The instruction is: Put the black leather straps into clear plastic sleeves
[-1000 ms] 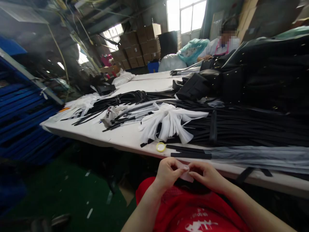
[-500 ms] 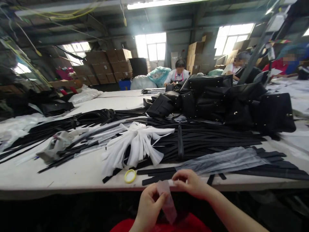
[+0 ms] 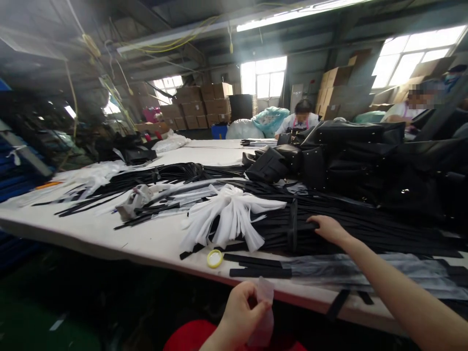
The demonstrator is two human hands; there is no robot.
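My left hand is closed in a pinch on a thin, translucent whitish strip, low in front of the table edge. My right hand rests over a broad pile of flat black strips, its fingers curled down on one of them. The fingertips are partly hidden among the dark strips. A fanned bundle of white strips lies left of the right hand. Near the table edge sits a yellow-rimmed round roll. Clear plastic film covers more black strips under the right forearm.
A heap of black bags stands behind the strips on the right. A grey crumpled bundle and clear plastic lie on the left of the white table. One co-worker sits across the table, another farther right.
My right hand has let go of the whitish strip and moved up and right onto the black strips. My left hand still holds the strip. The view has turned left.
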